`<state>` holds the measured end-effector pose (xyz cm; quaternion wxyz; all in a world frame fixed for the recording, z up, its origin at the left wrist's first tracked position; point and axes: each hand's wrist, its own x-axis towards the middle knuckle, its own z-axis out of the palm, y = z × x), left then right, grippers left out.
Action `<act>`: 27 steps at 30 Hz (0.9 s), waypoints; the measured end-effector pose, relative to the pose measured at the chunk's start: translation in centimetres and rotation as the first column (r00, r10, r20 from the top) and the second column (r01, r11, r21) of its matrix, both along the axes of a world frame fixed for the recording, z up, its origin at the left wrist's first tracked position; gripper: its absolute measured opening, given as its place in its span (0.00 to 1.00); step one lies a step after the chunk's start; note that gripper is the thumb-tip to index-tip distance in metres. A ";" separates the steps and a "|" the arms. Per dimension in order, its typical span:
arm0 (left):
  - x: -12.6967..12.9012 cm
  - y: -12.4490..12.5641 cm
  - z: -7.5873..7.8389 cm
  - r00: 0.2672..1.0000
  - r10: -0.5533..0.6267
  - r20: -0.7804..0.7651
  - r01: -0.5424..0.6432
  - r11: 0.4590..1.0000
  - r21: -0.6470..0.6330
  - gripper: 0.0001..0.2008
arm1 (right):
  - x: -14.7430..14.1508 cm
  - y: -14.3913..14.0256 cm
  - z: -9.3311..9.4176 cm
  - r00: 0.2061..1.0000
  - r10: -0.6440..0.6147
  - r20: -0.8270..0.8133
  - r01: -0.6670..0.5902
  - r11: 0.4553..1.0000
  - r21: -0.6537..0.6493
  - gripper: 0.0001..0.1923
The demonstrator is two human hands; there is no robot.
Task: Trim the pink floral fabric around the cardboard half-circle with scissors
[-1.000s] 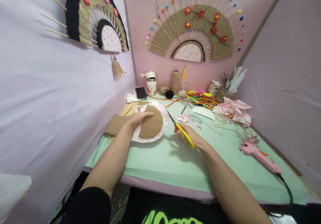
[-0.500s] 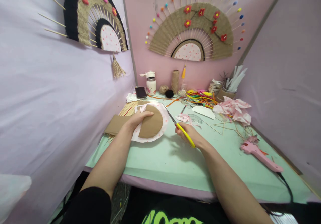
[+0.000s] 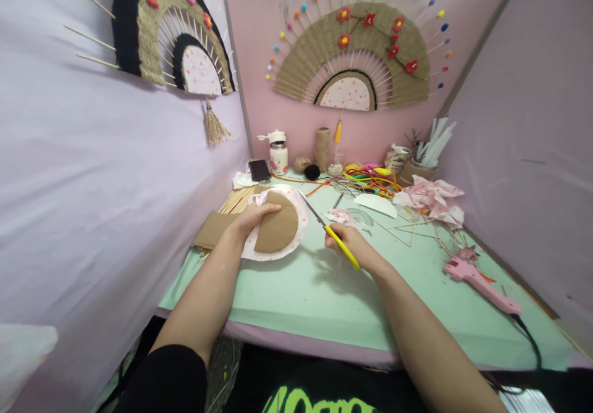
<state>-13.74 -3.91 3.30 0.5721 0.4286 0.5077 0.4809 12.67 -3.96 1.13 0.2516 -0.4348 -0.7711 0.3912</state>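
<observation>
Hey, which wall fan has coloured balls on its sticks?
The tan woven semicircular fan with red flowers on the pink wall; the black-edged woven fan on the lilac wall shows bare wooden sticks.

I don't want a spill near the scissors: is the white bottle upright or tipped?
Upright: the white bottle stands on its base at the back of the green tabletop, lid uppermost.
</observation>
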 end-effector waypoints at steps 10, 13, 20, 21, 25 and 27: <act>-0.1 0.0 0.1 0.999 0.025 -0.043 -0.024 0.999 0.024 0.21 | 0.1 -0.1 0.2 1.000 -0.013 0.026 0.013 1.000 -0.001 0.12; -0.1 0.0 0.0 0.998 0.021 -0.059 -0.020 1.000 0.018 0.23 | 0.1 -0.2 0.3 0.999 0.011 0.039 -0.011 1.000 -0.005 0.11; 0.0 -0.3 0.1 0.998 -0.043 -0.040 0.043 0.999 0.003 0.22 | 0.4 0.0 0.2 0.994 0.089 0.056 -0.092 0.994 0.058 0.11; 0.0 -0.3 0.2 0.998 -0.051 -0.038 0.050 0.999 -0.004 0.22 | 0.4 -0.1 0.2 0.994 0.090 0.058 -0.094 0.994 0.059 0.11; 0.2 -0.6 0.5 0.997 -0.056 -0.055 0.054 0.998 -0.039 0.21 | 0.3 -0.3 0.5 0.993 0.100 0.065 -0.103 0.994 0.046 0.12; 0.3 -0.7 0.8 0.996 -0.054 -0.068 0.051 0.997 -0.051 0.20 | 0.3 -0.4 0.6 0.992 0.102 0.070 -0.105 0.994 0.043 0.11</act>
